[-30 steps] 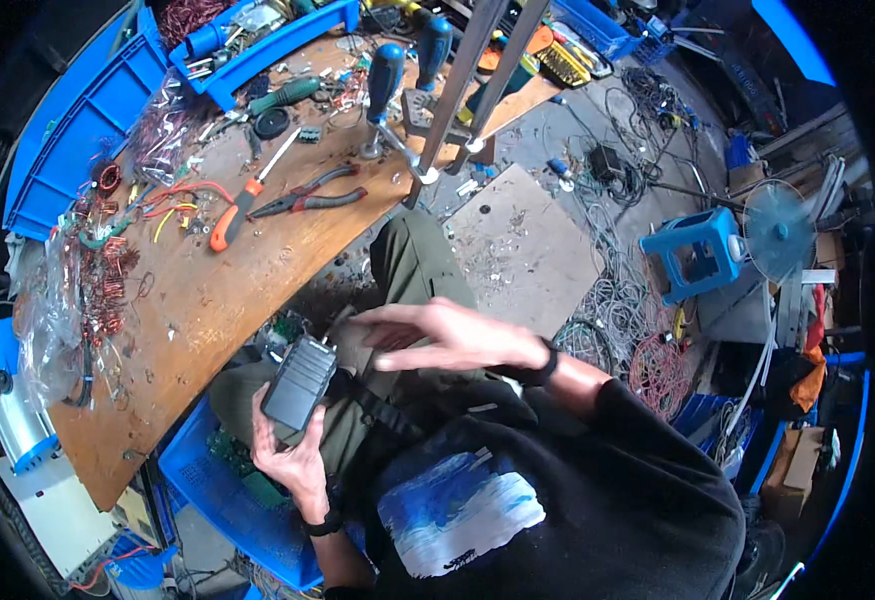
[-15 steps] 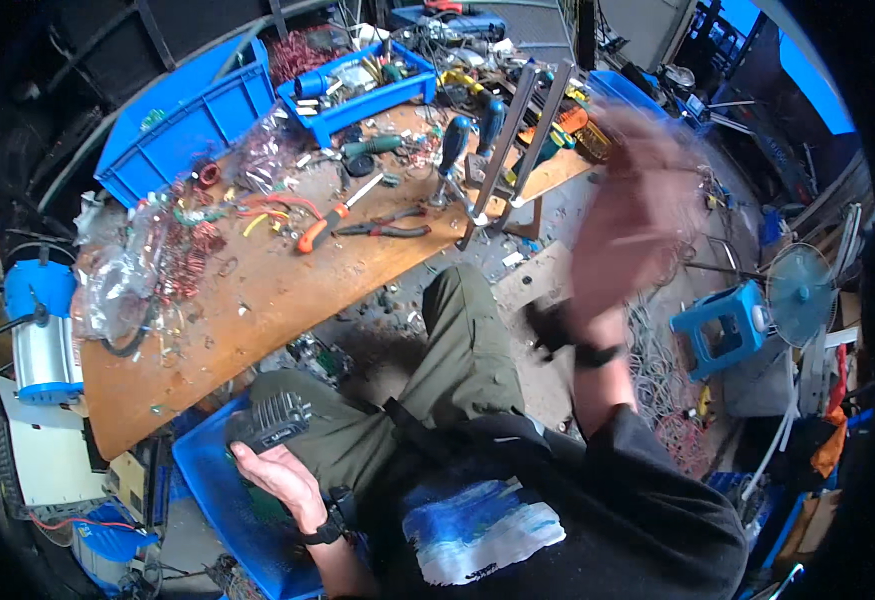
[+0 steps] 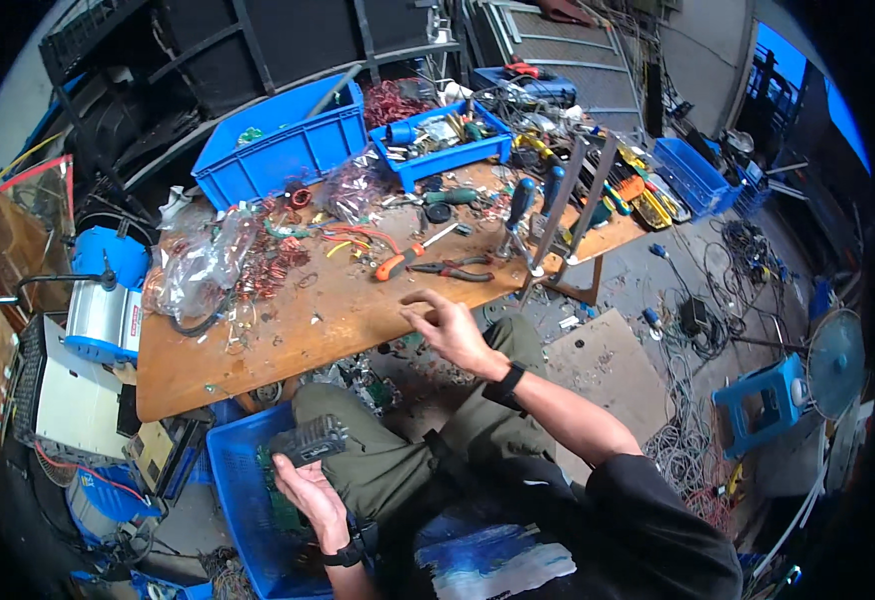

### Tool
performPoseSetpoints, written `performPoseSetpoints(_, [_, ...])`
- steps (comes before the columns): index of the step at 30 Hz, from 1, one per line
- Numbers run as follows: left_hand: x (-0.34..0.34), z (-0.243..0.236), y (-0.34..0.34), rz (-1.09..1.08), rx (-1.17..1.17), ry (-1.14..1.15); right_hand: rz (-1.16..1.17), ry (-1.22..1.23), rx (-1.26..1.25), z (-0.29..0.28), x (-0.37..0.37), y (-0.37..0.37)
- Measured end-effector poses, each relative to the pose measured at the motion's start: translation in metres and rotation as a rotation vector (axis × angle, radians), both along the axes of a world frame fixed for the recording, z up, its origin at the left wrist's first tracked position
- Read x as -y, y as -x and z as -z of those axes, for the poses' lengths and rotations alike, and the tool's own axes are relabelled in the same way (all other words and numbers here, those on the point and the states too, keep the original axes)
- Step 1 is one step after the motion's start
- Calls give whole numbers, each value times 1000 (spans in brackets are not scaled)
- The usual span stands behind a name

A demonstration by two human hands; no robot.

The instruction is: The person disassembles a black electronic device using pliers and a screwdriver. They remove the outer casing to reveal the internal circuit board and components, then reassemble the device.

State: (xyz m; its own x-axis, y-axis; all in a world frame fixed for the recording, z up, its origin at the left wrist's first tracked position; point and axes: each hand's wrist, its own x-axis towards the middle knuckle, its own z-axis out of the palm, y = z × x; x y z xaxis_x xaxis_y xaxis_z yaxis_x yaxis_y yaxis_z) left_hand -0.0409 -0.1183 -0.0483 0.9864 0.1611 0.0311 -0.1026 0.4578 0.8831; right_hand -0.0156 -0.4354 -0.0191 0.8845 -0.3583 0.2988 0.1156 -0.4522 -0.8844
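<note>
My left hand (image 3: pixel 312 500) is closed on a black block-shaped device (image 3: pixel 310 441) with a ribbed casing, held above my thigh beside a blue bin (image 3: pixel 220 462). What kind of device it is, I cannot make out. Over the front edge of the wooden table, my right hand (image 3: pixel 455 335) is raised with its fingers bent and apart, holding nothing. Just beyond it lie red-and-black pliers (image 3: pixel 454 268). An orange-handled screwdriver (image 3: pixel 398 263) rests to their left. Green circuit boards (image 3: pixel 280 500) show in the bin, partly hidden by my left arm.
The table (image 3: pixel 258 350) bears copper-wire scraps and clear plastic bags (image 3: pixel 203 275). A large blue crate (image 3: pixel 288 145) and a shallow blue tray (image 3: pixel 448 160) stand at its back. Blue-handled tools (image 3: pixel 520 205) stand upright at the right end. A blue stool (image 3: pixel 758 405) and tangled cables (image 3: pixel 693 430) lie right.
My right hand has swung from the far right to over the table's front edge. My left hand still holds the black device. The view has shifted, so the table appears farther right and lower.
</note>
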Motion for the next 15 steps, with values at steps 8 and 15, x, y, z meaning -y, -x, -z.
performPoseSetpoints(8, [17,23,-21,131,63,-22,218,187,10,19,45,-4])
performPoseSetpoints(15, [42,25,-47,257,89,-146,157,464,137,26,89,-20])
